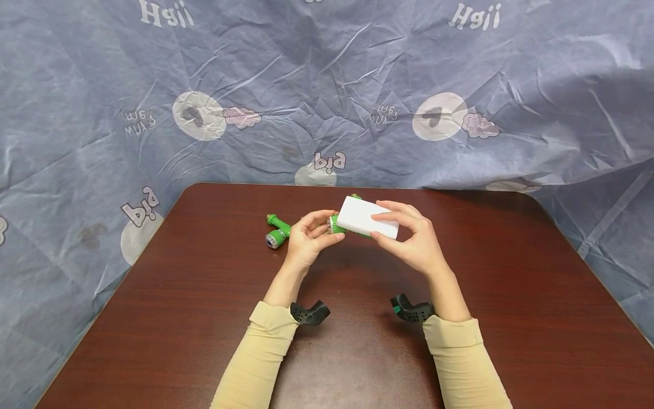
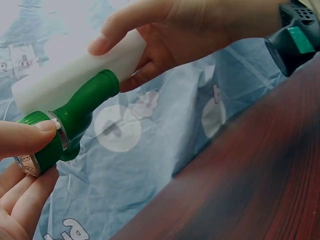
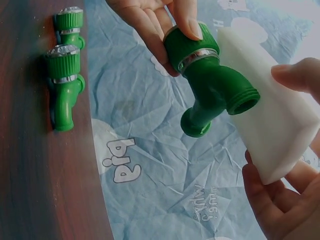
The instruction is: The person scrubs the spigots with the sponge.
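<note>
Three green fittings are counted in the right wrist view: one held fitting [image 3: 200, 92] and two table fittings [image 3: 63, 102] [image 3: 68, 25]. On the held fitting, one ridged collar [image 3: 182, 47] and two outlets are seen. One white block [image 1: 369, 217] is counted. Two hands are shown, one left hand [image 1: 305, 241] and one right hand [image 1: 416, 241], and two yellow sleeves [image 1: 255, 358] [image 1: 465, 358] are seen. Two black wrist mounts [image 1: 310, 313] [image 1: 412, 309] are worn, one per arm. One table [image 1: 511, 255] and one printed cloth [image 1: 306, 74] are counted. On that cloth, two pink clouds [image 1: 242, 117] [image 1: 481, 125] can be counted in the head view.
</note>
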Tool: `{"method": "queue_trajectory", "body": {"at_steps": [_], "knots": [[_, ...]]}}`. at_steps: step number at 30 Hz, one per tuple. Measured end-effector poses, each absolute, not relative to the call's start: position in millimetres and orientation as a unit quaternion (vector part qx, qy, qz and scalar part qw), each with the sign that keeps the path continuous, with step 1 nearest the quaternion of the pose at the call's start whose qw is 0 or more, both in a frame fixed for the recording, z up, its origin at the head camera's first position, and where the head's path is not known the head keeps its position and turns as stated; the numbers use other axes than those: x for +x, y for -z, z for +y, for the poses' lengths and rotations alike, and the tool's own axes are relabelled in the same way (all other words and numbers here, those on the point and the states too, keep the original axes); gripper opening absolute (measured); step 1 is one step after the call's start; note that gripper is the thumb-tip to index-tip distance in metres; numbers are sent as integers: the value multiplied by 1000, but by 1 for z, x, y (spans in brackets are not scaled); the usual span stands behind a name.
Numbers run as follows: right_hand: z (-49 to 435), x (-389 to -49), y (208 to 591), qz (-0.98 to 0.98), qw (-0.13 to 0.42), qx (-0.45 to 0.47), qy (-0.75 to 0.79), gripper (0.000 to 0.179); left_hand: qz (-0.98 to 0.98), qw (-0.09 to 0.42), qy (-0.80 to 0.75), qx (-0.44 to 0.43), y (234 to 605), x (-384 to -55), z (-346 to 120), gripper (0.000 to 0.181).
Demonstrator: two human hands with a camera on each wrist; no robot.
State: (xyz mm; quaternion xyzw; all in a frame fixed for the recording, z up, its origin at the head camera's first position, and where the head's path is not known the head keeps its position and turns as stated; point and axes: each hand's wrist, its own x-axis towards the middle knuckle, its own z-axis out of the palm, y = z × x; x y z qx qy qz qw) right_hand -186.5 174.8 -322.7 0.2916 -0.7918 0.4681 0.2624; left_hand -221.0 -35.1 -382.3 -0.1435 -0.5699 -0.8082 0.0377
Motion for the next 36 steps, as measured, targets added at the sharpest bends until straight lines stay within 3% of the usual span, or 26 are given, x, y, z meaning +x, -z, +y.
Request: {"method": "queue_trajectory", "body": {"at_steps": [9, 15, 22, 29, 36], "knots": [[184, -204, 343, -813, 308, 195, -454, 26, -569, 45, 805, -163, 382, -219, -31, 50], [178, -203, 344, -811, 266, 271, -445, 28, -584, 56, 795, -154, 382, -219, -30, 52], [178, -204, 346, -830, 298, 203, -426, 26, -578, 64, 798, -160, 381, -219, -30, 50], [182, -203, 345, -809, 254, 282, -449, 27, -578, 85, 797, -154, 381, -220, -31, 51], [190, -204, 344, -850, 297, 174, -399, 25, -565, 94, 807, -148, 384, -222, -34, 50]]}}
